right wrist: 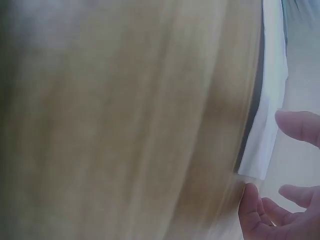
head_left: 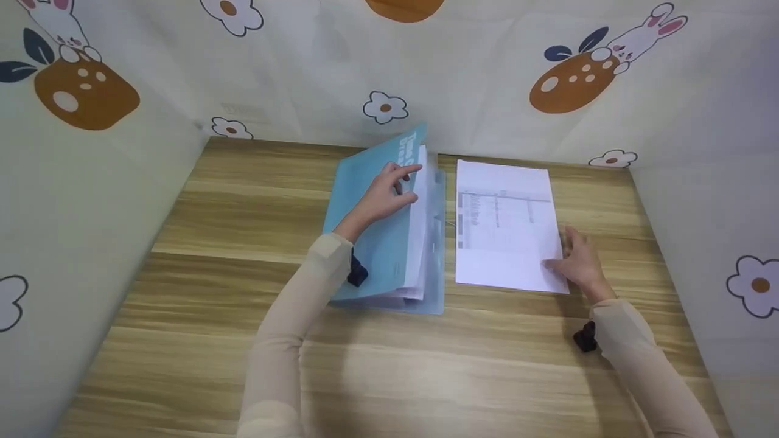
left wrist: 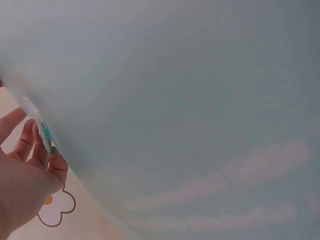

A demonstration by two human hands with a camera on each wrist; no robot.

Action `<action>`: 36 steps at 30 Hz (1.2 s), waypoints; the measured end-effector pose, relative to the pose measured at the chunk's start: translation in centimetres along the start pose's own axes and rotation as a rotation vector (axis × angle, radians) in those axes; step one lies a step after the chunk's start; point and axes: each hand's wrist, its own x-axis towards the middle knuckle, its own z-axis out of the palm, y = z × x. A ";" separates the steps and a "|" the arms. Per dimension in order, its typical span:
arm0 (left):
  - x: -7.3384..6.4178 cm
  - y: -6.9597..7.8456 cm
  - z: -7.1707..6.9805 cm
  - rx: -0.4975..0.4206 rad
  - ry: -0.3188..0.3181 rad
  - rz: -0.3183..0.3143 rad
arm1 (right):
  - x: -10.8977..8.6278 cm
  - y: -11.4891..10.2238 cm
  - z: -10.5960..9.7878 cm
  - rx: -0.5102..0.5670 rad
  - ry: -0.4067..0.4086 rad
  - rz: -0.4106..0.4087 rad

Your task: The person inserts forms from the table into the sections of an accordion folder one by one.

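Note:
A light-blue document folder (head_left: pixel 374 234) with white lettering lies at the middle of the table, its right edge raised over white sheets (head_left: pixel 418 237). My left hand (head_left: pixel 383 194) reaches across the cover and holds its raised edge, index finger stretched past it. In the left wrist view the fingers (left wrist: pixel 37 150) curl at the cover's edge beside a small green piece (left wrist: pixel 46 131). A printed white paper (head_left: pixel 502 231) lies flat to the folder's right. Beside its lower right edge rests my right hand (head_left: pixel 581 261), thumb over the paper and fingers loosely spread.
The wood-grain table (head_left: pixel 231 340) meets patterned fabric walls (head_left: pixel 304 73) at the back and both sides. Small black devices sit at the left wrist (head_left: pixel 357 272) and right wrist (head_left: pixel 585 337).

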 end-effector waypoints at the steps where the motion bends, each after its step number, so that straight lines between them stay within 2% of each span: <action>1: 0.0 0.0 0.0 -0.003 0.001 -0.001 | 0.0 0.0 0.1 -0.027 0.007 -0.009; 3: 0.0 0.0 0.0 -0.001 0.001 -0.003 | -0.1 0.1 0.2 -0.063 0.021 -0.028; 9: 0.0 0.0 0.0 0.003 0.006 -0.004 | 0.1 0.3 0.3 -0.057 0.013 -0.028; 16: 0.0 -0.1 0.0 -0.010 0.005 0.046 | 0.3 0.6 0.4 0.066 -0.011 -0.057; 26: 0.1 -0.1 0.0 0.000 0.002 0.018 | 0.3 1.1 0.2 0.096 -0.066 -0.104; 30: 0.1 -0.2 0.1 0.000 0.008 0.029 | 0.4 1.4 0.0 0.170 -0.100 -0.112; 36: 0.1 -0.2 0.0 -0.003 0.010 0.024 | 0.7 1.7 -0.6 0.300 -0.174 -0.075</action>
